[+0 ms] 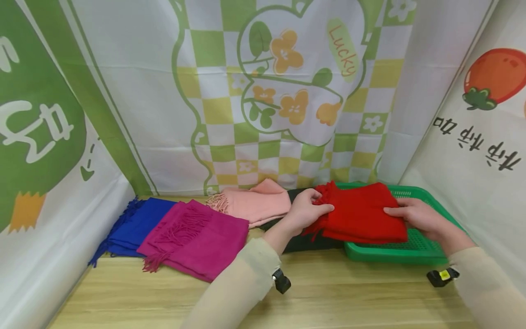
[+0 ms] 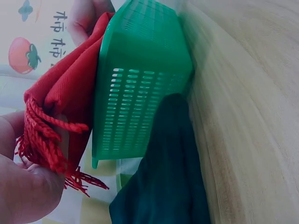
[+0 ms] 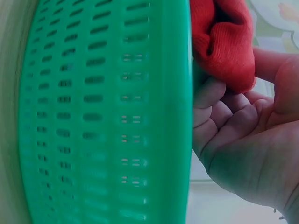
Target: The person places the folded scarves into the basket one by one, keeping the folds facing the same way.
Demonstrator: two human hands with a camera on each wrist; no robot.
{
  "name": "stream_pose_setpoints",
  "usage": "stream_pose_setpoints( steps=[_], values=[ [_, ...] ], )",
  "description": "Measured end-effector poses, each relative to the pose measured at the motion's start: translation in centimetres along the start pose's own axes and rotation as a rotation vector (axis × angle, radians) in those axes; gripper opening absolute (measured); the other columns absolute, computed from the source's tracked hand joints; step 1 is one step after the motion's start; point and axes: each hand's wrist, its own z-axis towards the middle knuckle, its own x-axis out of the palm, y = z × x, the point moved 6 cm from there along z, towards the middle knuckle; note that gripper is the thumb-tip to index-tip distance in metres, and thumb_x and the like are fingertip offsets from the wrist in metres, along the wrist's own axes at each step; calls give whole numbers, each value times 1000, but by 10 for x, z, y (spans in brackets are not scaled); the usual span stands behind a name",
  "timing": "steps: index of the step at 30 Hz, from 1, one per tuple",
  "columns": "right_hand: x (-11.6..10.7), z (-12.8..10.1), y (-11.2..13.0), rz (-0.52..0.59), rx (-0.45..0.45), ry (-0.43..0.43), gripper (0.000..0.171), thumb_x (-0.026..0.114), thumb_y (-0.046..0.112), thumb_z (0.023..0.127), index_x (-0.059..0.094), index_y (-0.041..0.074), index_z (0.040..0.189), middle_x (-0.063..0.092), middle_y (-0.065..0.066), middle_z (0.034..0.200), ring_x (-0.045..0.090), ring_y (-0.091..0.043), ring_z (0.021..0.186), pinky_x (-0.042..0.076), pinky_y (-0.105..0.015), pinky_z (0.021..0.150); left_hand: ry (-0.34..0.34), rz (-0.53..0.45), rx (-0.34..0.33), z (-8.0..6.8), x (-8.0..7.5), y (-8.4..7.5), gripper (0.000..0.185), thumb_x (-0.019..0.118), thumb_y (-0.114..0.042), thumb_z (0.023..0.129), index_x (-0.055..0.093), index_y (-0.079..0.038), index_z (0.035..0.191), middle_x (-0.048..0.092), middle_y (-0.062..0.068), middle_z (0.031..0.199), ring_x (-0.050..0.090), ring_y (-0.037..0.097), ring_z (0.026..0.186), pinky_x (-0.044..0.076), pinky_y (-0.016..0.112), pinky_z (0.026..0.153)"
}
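A folded red scarf (image 1: 361, 212) with fringe hangs between my two hands, over the green plastic basket (image 1: 437, 205). My left hand (image 1: 303, 211) pinches its fringed end, thumb on top and fingers beneath. At the opposite end, my right hand (image 1: 419, 217) grips the folded edge between thumb and fingers. In the left wrist view the red scarf (image 2: 77, 93) sits at the basket's rim, its fringe dangling beside my thumb. The right wrist view has my curled fingers under the scarf (image 3: 224, 46), just past the basket wall (image 3: 107, 112).
Left of the basket lies a dark green scarf (image 1: 316, 244), partly under the red one. A pink scarf (image 1: 259, 203), a magenta scarf (image 1: 222, 242) and a blue scarf (image 1: 144, 228) lie folded farther left on the wooden table (image 1: 164, 301). Printed cloth (image 1: 156, 114) hangs behind.
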Motion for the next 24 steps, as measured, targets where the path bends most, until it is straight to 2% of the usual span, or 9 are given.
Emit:
stream_pose_setpoints(
  steps=[3,9,13,18,24],
  values=[
    [-5,0,-4,7,15,10,64,60,24,117,38,-17,162,79,-1,118,79,-18,99,65,-36,89,7,32,12,3,5,0,36,86,-21,97,67,-4,122,68,6,117,61,18,103,55,32,86],
    [-11,-1,-12,25,38,24,64,60,24,117,38,-18,161,80,-1,115,80,-19,98,65,-37,89,15,89,20,6,14,-3,40,85,-22,99,66,-3,128,68,8,124,61,19,107,56,35,90],
    [-20,-2,-20,31,45,34,64,60,24,117,39,-17,161,81,-1,115,79,-20,99,65,-38,90,-1,99,11,9,24,-3,38,86,-21,99,65,-4,127,67,5,120,60,16,102,55,33,89],
    [-33,-9,-31,59,61,93,61,57,21,118,38,-16,162,82,-4,113,80,-21,99,65,-39,92,14,72,-7,10,40,-1,34,86,-18,98,65,-7,122,65,0,113,59,12,96,54,29,83],
    [-32,-6,-32,90,62,144,56,55,22,119,41,-15,159,82,-6,118,81,-24,103,65,-42,93,16,105,-9,11,41,-1,37,86,-16,99,65,-6,128,66,3,116,60,14,96,55,30,82]
  ],
)
